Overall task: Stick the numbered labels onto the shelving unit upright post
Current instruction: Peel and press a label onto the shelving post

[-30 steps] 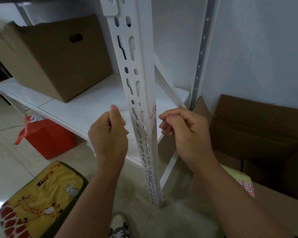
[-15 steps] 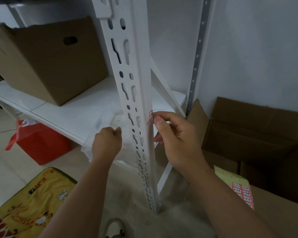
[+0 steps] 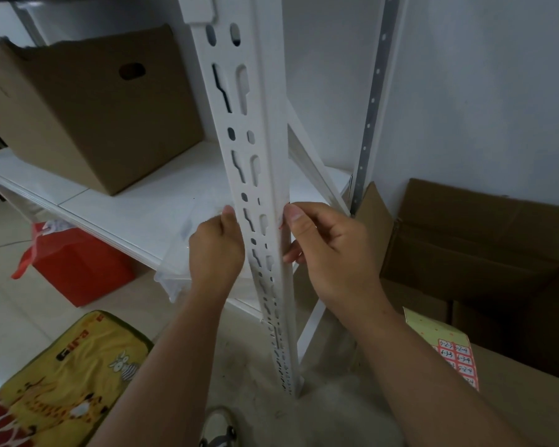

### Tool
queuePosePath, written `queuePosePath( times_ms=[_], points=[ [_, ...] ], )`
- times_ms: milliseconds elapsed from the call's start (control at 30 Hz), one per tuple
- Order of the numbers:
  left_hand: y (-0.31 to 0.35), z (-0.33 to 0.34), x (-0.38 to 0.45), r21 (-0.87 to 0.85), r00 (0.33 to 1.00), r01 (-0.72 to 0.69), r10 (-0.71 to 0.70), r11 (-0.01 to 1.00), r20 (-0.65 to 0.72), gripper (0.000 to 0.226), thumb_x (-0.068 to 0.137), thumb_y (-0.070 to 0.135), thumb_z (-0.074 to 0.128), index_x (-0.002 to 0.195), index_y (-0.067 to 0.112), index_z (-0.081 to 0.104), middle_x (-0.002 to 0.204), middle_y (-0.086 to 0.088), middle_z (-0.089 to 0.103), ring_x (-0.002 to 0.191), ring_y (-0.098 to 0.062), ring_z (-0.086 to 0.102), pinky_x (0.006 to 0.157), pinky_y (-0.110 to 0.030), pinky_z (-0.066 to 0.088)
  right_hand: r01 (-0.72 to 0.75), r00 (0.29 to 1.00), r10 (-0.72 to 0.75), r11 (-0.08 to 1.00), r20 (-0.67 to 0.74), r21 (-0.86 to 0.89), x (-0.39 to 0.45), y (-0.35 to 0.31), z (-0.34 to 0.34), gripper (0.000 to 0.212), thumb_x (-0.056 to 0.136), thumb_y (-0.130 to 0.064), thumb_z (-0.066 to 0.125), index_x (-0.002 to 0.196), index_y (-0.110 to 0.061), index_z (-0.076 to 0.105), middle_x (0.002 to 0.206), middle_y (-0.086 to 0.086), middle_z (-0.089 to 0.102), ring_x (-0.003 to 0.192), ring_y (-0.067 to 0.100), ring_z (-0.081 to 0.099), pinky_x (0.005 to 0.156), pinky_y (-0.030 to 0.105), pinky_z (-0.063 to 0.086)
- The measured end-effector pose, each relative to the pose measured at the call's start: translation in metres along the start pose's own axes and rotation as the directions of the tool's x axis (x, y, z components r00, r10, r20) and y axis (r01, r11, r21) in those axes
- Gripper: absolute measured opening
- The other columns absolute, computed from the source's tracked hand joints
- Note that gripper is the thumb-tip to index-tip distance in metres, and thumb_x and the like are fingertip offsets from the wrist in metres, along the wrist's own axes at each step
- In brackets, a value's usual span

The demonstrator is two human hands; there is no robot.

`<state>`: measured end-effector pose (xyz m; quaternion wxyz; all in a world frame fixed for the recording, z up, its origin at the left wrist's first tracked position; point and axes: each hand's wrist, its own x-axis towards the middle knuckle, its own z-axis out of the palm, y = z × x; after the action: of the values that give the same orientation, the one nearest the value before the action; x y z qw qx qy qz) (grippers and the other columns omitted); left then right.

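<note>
While the white shelving unit (image 3: 162, 201) fills the upper view, its slotted upright post (image 3: 259, 175) runs down the centre between both hands. A brown cardboard box (image 3: 88, 101) sits on the shelf board; an open carton (image 3: 478, 253) stands on the floor to the right. The right hand (image 3: 333, 250) presses its thumb against the post's right edge, where a sliver of red-printed label (image 3: 281, 223) shows just beside the thumb tip, mostly hidden. The left hand (image 3: 217, 250), fingers curled, pinches clear plastic film (image 3: 178, 250) just left of the post. A sheet of numbered labels (image 3: 455, 359) lies on cardboard, lower right.
</note>
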<state>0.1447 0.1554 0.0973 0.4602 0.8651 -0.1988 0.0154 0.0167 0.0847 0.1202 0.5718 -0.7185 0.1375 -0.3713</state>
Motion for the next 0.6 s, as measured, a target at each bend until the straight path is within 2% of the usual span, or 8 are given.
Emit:
queuePosePath(
  times_ms=[33,100,167,233,333,467,533,600],
  points=[
    [0.006,-0.001,-0.004,-0.145,1.000,-0.021,0.018,0.989,-0.025,0.045,0.102,0.022,0.036,0.059,0.016,0.044,0.058,0.000,0.049,0.054,-0.012,0.046,0.057,-0.029,0.041,0.014,1.000,-0.014,1.000,-0.003,-0.015,0.000,0.000,0.000,0.014,0.094,-0.031,0.053,0.093,-0.032,0.067,0.083,-0.012,0.070,0.064,0.011,0.067,0.058,0.017,0.053],
    [0.016,-0.003,-0.013,-0.384,0.997,-0.045,0.015,0.922,-0.079,0.044,0.104,0.031,0.031,0.068,0.017,0.052,0.064,0.003,0.057,0.055,-0.005,0.053,0.061,-0.023,0.042,0.050,0.999,-0.051,0.997,-0.012,-0.066,0.000,0.000,0.000,0.014,0.093,-0.035,0.051,0.095,-0.036,0.064,0.084,-0.019,0.068,0.066,0.007,0.067,0.059,0.016,0.054],
    [0.026,-0.007,-0.023,-0.522,0.996,-0.035,-0.013,0.852,-0.088,0.049,0.104,0.036,0.024,0.078,0.016,0.060,0.068,0.008,0.064,0.062,0.000,0.062,0.063,-0.018,0.045,0.105,0.994,-0.110,0.985,-0.029,-0.140,0.000,0.001,0.001,0.016,0.093,-0.038,0.049,0.100,-0.036,0.063,0.087,-0.025,0.065,0.070,0.002,0.066,0.060,0.014,0.053],
    [0.034,-0.006,-0.036,-0.623,0.999,-0.022,0.000,0.782,-0.035,0.051,0.104,0.038,0.021,0.086,0.017,0.063,0.071,0.011,0.070,0.071,0.003,0.066,0.061,-0.012,0.050,0.136,0.988,-0.148,0.973,-0.053,-0.187,-0.001,0.003,0.002,0.018,0.095,-0.035,0.049,0.104,-0.033,0.065,0.087,-0.027,0.063,0.071,0.001,0.065,0.061,0.014,0.053],
    [0.041,0.001,-0.049,-0.688,0.999,-0.007,0.037,0.726,0.028,0.054,0.101,0.044,0.020,0.102,0.014,0.065,0.092,-0.001,0.073,0.086,-0.005,0.069,0.070,-0.013,0.054,0.136,0.987,-0.150,0.973,-0.060,-0.186,-0.002,0.004,0.004,0.018,0.095,-0.035,0.049,0.104,-0.035,0.065,0.084,-0.030,0.061,0.072,0.002,0.066,0.060,0.014,0.054],
    [0.044,0.002,-0.050,-0.725,0.999,0.041,-0.009,0.687,0.048,0.050,0.091,0.057,0.023,0.101,0.026,0.062,0.093,0.005,0.070,0.084,0.002,0.068,0.063,-0.009,0.050,0.105,0.993,-0.108,0.991,-0.037,-0.086,-0.004,-0.003,0.003,0.013,0.090,-0.041,0.051,0.098,-0.044,0.060,0.077,-0.037,0.060,0.074,-0.005,0.066,0.058,0.009,0.051],
    [0.045,0.002,-0.051,-0.728,0.998,0.053,-0.023,0.683,0.052,0.064,0.080,0.065,0.024,0.109,0.022,0.062,0.097,0.002,0.070,0.087,-0.001,0.068,0.063,-0.010,0.052,0.080,0.996,-0.080,0.997,-0.027,-0.022,-0.004,-0.005,0.003,0.013,0.089,-0.038,0.053,0.097,-0.043,0.062,0.075,-0.034,0.063,0.070,-0.003,0.067,0.056,0.008,0.049],
    [0.047,0.003,-0.053,-0.721,0.999,0.042,-0.018,0.692,0.041,0.065,0.086,0.061,0.022,0.113,0.018,0.062,0.098,0.000,0.070,0.089,-0.003,0.068,0.063,-0.010,0.051,0.053,0.998,-0.052,0.998,-0.028,0.033,-0.004,-0.007,0.003,0.015,0.090,-0.033,0.056,0.093,-0.046,0.063,0.073,-0.034,0.065,0.067,0.000,0.068,0.055,0.009,0.050]
  ],
)
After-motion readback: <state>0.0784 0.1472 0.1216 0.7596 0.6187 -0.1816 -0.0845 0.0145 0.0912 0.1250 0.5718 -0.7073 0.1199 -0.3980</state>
